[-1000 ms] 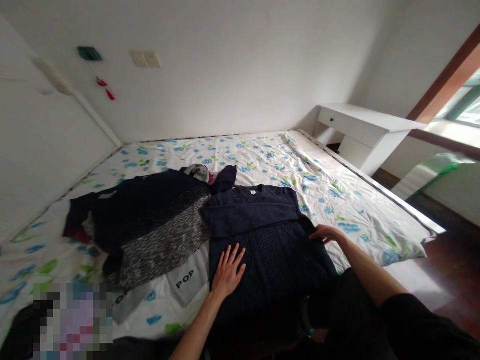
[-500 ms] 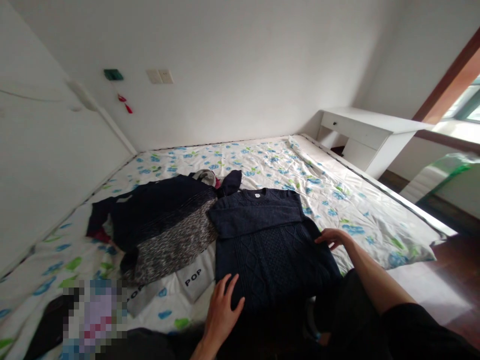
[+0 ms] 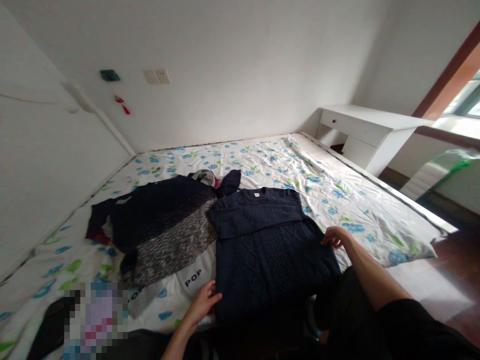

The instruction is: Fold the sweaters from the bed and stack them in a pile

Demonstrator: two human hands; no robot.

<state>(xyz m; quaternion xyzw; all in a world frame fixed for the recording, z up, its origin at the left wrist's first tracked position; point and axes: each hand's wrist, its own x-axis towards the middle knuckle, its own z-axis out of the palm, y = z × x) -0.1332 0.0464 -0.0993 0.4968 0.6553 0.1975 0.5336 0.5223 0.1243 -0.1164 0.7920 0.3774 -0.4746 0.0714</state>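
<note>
A dark navy cable-knit sweater (image 3: pixel 270 255) lies front up on the bed, its sleeves folded across the chest and a small label at the collar. At its lower left edge, my left hand (image 3: pixel 202 301) has its thumb and fingers closed on the knit. My right hand (image 3: pixel 335 237) is at the right side edge, fingers curled onto the fabric; its fingertips are partly hidden. Left of the sweater lies a pile of other knitwear, with a dark garment (image 3: pixel 150 210) and a grey speckled one (image 3: pixel 176 245). The navy hem falls into shadow near my legs.
The clothes rest on a floral bedsheet (image 3: pixel 258 160). Grey fabric printed POP (image 3: pixel 193 277) shows beside the pile. A black object (image 3: pixel 52 325) lies at the lower left, near a blurred patch. A white desk (image 3: pixel 367 130) stands beyond the bed's right edge.
My left hand has moved left and down from above the sweater to its left edge, and its spread fingers have closed. My right hand has shifted slightly right along the side edge.
</note>
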